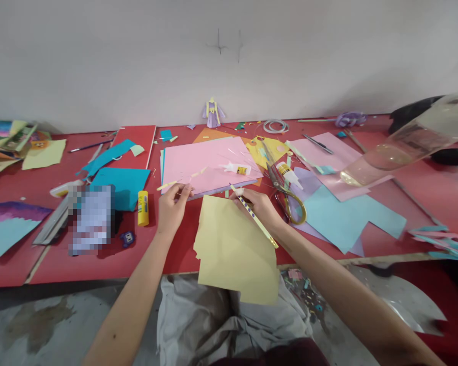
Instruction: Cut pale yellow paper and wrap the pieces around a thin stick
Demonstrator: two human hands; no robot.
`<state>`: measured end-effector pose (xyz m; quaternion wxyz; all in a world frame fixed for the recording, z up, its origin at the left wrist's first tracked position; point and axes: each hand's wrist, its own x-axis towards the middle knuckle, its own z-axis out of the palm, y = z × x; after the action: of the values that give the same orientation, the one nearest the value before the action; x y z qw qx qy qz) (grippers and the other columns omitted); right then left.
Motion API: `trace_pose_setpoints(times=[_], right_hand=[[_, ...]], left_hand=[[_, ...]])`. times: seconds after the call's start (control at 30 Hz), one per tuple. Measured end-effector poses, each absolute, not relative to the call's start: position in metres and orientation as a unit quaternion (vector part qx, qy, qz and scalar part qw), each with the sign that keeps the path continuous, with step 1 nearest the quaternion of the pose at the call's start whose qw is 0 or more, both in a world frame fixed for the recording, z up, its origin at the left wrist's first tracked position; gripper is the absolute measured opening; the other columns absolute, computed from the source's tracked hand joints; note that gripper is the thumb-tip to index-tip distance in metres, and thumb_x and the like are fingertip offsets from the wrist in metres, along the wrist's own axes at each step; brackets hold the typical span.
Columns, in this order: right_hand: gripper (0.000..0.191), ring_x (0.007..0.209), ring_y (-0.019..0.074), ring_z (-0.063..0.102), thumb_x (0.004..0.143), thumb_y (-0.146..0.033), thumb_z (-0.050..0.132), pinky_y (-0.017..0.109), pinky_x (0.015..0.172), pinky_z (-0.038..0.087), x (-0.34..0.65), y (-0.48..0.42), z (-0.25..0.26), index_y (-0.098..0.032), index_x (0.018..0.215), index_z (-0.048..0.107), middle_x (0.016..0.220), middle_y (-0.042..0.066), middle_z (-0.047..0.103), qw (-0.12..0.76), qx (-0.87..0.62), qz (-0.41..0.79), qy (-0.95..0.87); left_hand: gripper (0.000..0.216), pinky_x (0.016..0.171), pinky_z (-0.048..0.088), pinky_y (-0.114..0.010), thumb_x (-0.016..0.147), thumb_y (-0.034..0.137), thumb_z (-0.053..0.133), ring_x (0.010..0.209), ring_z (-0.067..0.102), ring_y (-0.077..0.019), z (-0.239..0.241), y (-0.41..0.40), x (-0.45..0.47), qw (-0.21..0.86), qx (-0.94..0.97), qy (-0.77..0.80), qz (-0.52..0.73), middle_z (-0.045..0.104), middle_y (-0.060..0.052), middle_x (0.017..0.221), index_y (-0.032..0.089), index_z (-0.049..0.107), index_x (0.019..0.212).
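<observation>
My left hand (pixel 174 206) is pinched closed at the front left corner of the pink paper (pixel 198 157). Whatever lies between its fingertips is too small to make out; a thin pale yellow paper strip (pixel 167 186) shows just beyond it. My right hand (pixel 257 204) is closed around a white pencil (pixel 256 219) with purple dots, its point toward the pink paper and its gold end toward me. Below both hands a yellow paper sheet (pixel 234 249) with a ragged left edge hangs over the table's front edge. A small white glue bottle (pixel 238 169) lies on the pink paper.
Gold-handled scissors (pixel 295 206) and a second glue bottle (pixel 289 174) lie right of my right hand. A yellow glue stick (pixel 142 208) stands left. A clear bottle (pixel 397 147) leans at right. A paper dress figure (pixel 212 113) stands against the wall.
</observation>
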<state>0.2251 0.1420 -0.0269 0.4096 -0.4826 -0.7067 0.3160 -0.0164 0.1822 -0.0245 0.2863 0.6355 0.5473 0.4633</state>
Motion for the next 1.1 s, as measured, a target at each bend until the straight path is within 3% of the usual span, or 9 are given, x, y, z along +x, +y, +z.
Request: trace_pose_setpoints(times=[0.13, 0.37, 0.5, 0.63, 0.87, 1.1], right_hand=[[0.018, 0.075, 0.0161, 0.064, 0.094, -0.03, 0.053, 0.025, 0.067, 0.047, 0.226, 0.141, -0.026, -0.02, 0.096, 0.068, 0.087, 0.004, 0.067, 0.411, -0.48, 0.32, -0.705], [0.018, 0.076, 0.0167, 0.064, 0.094, -0.028, 0.053, 0.025, 0.068, 0.047, 0.228, 0.142, -0.026, -0.02, 0.096, 0.069, 0.085, 0.004, 0.067, 0.423, -0.472, 0.319, -0.704], [0.018, 0.075, 0.0163, 0.063, 0.093, -0.024, 0.052, 0.025, 0.068, 0.046, 0.229, 0.143, -0.026, -0.02, 0.095, 0.069, 0.084, 0.003, 0.068, 0.426, -0.479, 0.308, -0.703], [0.018, 0.074, 0.0159, 0.062, 0.093, -0.023, 0.051, 0.024, 0.067, 0.045, 0.229, 0.143, -0.026, -0.02, 0.095, 0.069, 0.084, 0.003, 0.067, 0.424, -0.479, 0.308, -0.704], [0.02, 0.08, 0.0178, 0.064, 0.095, -0.025, 0.051, 0.027, 0.071, 0.046, 0.229, 0.142, -0.023, -0.02, 0.098, 0.069, 0.09, 0.005, 0.068, 0.384, -0.474, 0.306, -0.731], [0.018, 0.077, 0.0175, 0.063, 0.094, -0.025, 0.052, 0.026, 0.07, 0.045, 0.228, 0.141, -0.023, -0.021, 0.097, 0.07, 0.085, 0.004, 0.067, 0.378, -0.479, 0.278, -0.742]], left_hand=[[0.029, 0.074, 0.047, -0.027, 0.093, 0.041, 0.053, 0.084, 0.066, -0.0198, -0.029, 0.186, -0.02, 0.233, 0.674, 0.584, 0.388, 0.074, -0.005, 0.089, 0.019, 0.071, 0.085], [0.027, 0.067, 0.043, -0.026, 0.091, 0.04, 0.056, 0.074, 0.062, -0.0178, -0.023, 0.182, -0.023, 0.178, 0.644, 0.582, 0.463, 0.071, -0.004, 0.079, 0.019, 0.07, 0.082], [0.026, 0.064, 0.042, -0.025, 0.092, 0.037, 0.057, 0.067, 0.056, -0.0155, -0.02, 0.178, -0.019, 0.156, 0.696, 0.536, 0.451, 0.066, -0.002, 0.072, 0.02, 0.065, 0.075], [0.018, 0.068, 0.044, -0.025, 0.092, 0.032, 0.059, 0.071, 0.057, -0.0155, -0.021, 0.176, -0.016, 0.126, 0.75, 0.483, 0.434, 0.066, -0.003, 0.077, 0.019, 0.064, 0.08], [0.019, 0.069, 0.045, -0.026, 0.093, 0.029, 0.057, 0.072, 0.058, -0.0159, -0.024, 0.176, -0.018, 0.117, 0.762, 0.469, 0.431, 0.065, -0.004, 0.076, 0.019, 0.061, 0.077], [0.019, 0.076, 0.046, -0.029, 0.095, 0.03, 0.053, 0.078, 0.06, -0.0177, -0.027, 0.169, -0.019, 0.139, 0.769, 0.469, 0.413, 0.066, -0.005, 0.082, 0.019, 0.06, 0.081]])
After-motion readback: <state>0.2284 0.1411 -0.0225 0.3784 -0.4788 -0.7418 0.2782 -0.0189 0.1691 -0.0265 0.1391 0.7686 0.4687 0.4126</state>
